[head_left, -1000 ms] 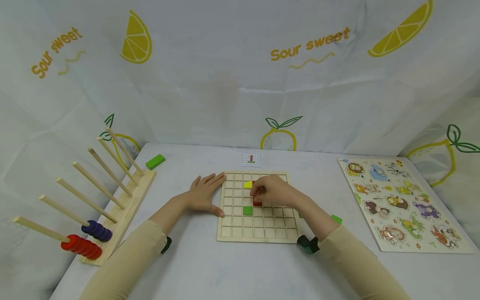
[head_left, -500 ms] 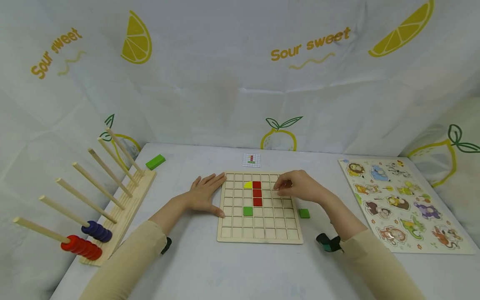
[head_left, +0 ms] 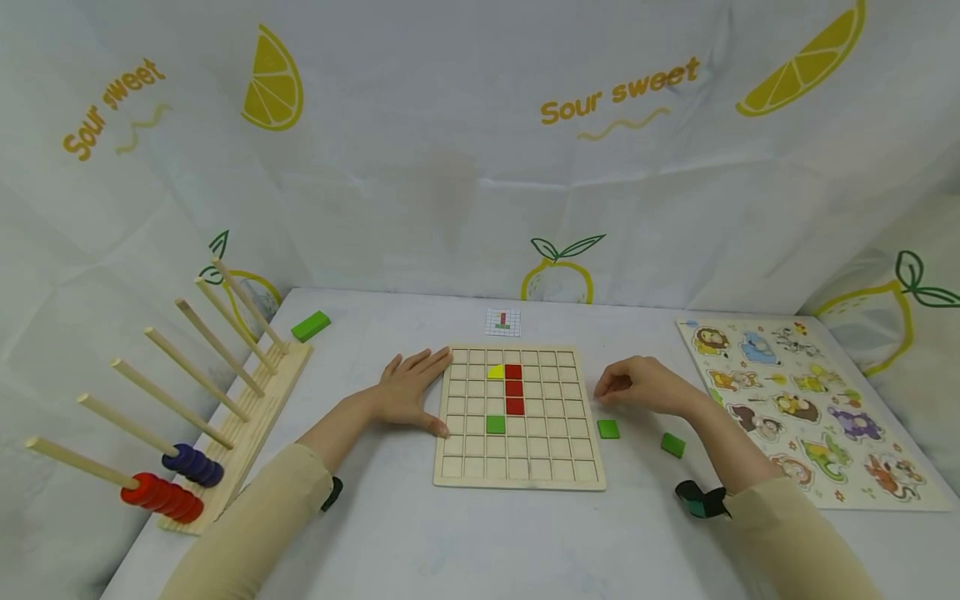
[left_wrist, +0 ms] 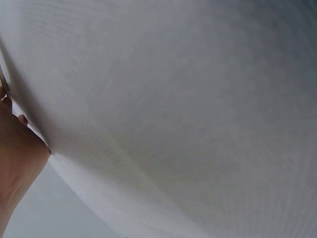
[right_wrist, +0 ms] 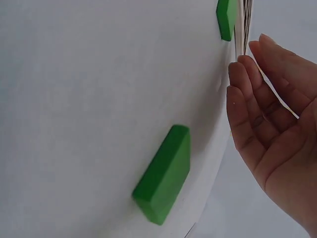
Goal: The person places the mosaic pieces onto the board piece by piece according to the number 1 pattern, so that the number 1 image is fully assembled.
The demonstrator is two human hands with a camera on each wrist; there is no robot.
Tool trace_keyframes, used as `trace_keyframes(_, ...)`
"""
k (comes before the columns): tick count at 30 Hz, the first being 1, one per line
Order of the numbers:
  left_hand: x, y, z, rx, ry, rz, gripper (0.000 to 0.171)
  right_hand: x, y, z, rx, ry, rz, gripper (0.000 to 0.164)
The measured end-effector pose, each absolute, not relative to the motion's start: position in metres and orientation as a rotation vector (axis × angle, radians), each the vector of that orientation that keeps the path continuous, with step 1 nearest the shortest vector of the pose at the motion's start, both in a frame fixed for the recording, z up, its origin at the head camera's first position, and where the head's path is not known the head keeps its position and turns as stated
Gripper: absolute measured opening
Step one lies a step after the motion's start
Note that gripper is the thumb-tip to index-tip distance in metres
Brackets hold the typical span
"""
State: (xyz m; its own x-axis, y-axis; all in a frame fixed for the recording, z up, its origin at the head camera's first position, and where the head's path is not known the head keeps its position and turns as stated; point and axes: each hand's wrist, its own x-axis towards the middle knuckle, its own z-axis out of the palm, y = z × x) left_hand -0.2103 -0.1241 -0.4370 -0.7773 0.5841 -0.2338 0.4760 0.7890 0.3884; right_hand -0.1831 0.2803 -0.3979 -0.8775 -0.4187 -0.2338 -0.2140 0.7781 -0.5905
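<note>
My left hand [head_left: 408, 392] lies flat with spread fingers against the left edge of the wooden grid board [head_left: 517, 483]. Three red square tiles [head_left: 513, 388] form a column on the board, with a yellow tile [head_left: 497, 372] left of the top one. One green tile [head_left: 496, 424] sits in a cell lower left of the reds. Right of the board, my right hand [head_left: 648, 385] hovers with loosely bent fingers and holds nothing. Below it on the table are two loose green tiles, one near the board [head_left: 608, 429] and another [right_wrist: 163, 173] closer to the wrist.
A small pattern card [head_left: 502, 322] lies behind the board. At left stands a wooden peg rack [head_left: 255, 425] with red and dark blue rings. Near its far end lies a green block [head_left: 311, 325]. An animal puzzle board [head_left: 750, 467] occupies the right side.
My right hand has moved right from the red column, off the board to above the loose green tiles. The red tiles stay in view on the board. My left hand has not moved.
</note>
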Motion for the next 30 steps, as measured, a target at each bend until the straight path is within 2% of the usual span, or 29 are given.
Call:
trace_keyframes(21,-0.211,-0.124,-0.436,0.807,2.636,0.442,0.122,-0.184,0.296,-0.408,-0.500,2.316,-0.905,0.033)
trace_keyframes(30,-0.212,-0.124,-0.439,0.803,2.639,0.425,0.122,-0.180,0.300,-0.410,-0.503,2.300,-0.930,0.036)
